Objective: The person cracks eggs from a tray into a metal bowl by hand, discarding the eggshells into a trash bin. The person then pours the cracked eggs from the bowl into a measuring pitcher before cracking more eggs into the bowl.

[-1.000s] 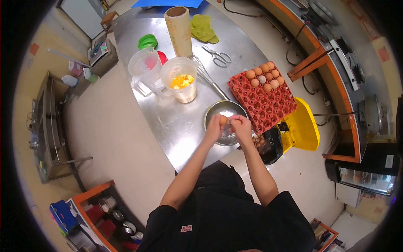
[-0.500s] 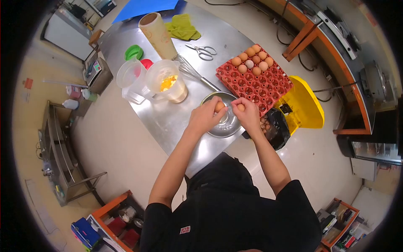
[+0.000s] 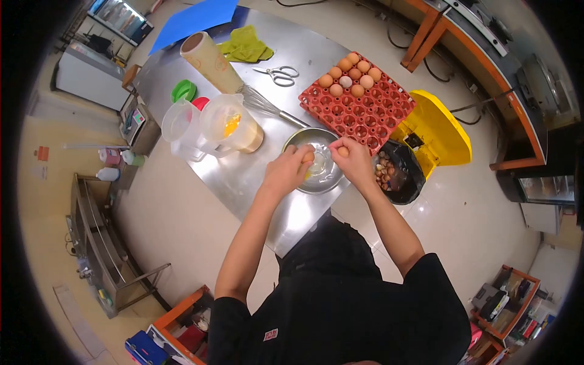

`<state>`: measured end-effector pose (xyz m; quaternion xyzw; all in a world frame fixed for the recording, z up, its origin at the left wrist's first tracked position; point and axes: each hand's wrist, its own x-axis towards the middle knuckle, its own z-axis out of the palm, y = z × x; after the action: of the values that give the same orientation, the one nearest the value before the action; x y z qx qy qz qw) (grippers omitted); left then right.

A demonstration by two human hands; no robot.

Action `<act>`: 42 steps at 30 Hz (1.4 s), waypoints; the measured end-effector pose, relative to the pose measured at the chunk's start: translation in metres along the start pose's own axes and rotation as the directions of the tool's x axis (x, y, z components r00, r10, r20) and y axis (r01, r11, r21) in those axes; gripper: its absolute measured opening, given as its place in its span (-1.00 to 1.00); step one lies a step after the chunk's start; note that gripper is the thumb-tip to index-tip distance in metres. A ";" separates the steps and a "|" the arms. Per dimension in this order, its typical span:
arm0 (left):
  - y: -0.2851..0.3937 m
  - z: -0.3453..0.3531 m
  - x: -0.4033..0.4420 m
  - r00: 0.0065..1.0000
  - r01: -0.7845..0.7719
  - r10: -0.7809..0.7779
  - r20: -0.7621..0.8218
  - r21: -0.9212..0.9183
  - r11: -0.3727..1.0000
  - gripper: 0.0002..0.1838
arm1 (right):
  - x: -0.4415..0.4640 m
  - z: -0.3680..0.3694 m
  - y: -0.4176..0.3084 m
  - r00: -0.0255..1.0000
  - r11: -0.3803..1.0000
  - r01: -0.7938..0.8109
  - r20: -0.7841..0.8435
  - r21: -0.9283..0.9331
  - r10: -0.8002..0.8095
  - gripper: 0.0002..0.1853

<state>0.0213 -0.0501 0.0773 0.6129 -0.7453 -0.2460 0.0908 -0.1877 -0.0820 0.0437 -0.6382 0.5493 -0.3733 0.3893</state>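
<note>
Both hands are over a steel bowl [image 3: 293, 139] that holds clear egg white, with a little yellow near its left side. My left hand [image 3: 283, 174] is closed around a brown eggshell [image 3: 308, 157] at the bowl's left. In my right hand [image 3: 358, 163] is another piece of brown eggshell [image 3: 344, 151], pinched over the right rim. How much of each shell is whole is hidden by my fingers. Behind the bowl lies a whisk [image 3: 267, 104], its handle pointing at the rim. A red egg tray [image 3: 383, 109] with several brown eggs [image 3: 357, 74] stands beyond my right hand.
Left of the bowl stand a clear jug [image 3: 214, 121] with yellow contents and another jug [image 3: 181, 125]. Farther back are a wrap roll [image 3: 214, 64], scissors [image 3: 281, 75] and a green cloth [image 3: 246, 45]. A black-lined bin [image 3: 406, 182] with shells and a yellow lid [image 3: 447, 137] sits right of the table.
My hands have drawn slightly apart over the bowl, the left one moving left with its shell. Yellow now shows below the left hand. The whole view has shifted a little.
</note>
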 end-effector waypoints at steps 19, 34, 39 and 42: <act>-0.013 -0.002 0.004 0.982 -0.153 0.145 0.121 0.058 0.986 -0.62 | -0.033 0.016 0.043 0.996 0.995 -0.092 -0.011 0.046 0.093 -0.85; -0.011 -0.004 0.007 0.972 -0.211 0.202 0.122 0.064 0.976 -0.60 | -0.037 0.016 0.056 0.989 0.990 -0.131 -0.066 0.055 0.135 -0.84; -0.009 -0.007 0.008 0.968 -0.237 0.227 0.110 0.080 0.968 -0.59 | -0.037 0.015 0.058 0.990 0.992 -0.116 -0.068 0.055 0.120 -0.84; -0.009 -0.009 0.008 0.970 -0.223 0.212 0.122 0.080 0.972 -0.59 | -0.035 0.015 0.059 0.992 0.992 -0.103 -0.071 0.078 0.109 -0.84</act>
<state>0.0309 -0.0616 0.0798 0.5162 -0.8227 -0.2337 0.0463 -0.2023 -0.0510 -0.0175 -0.5788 0.5824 -0.3958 0.4112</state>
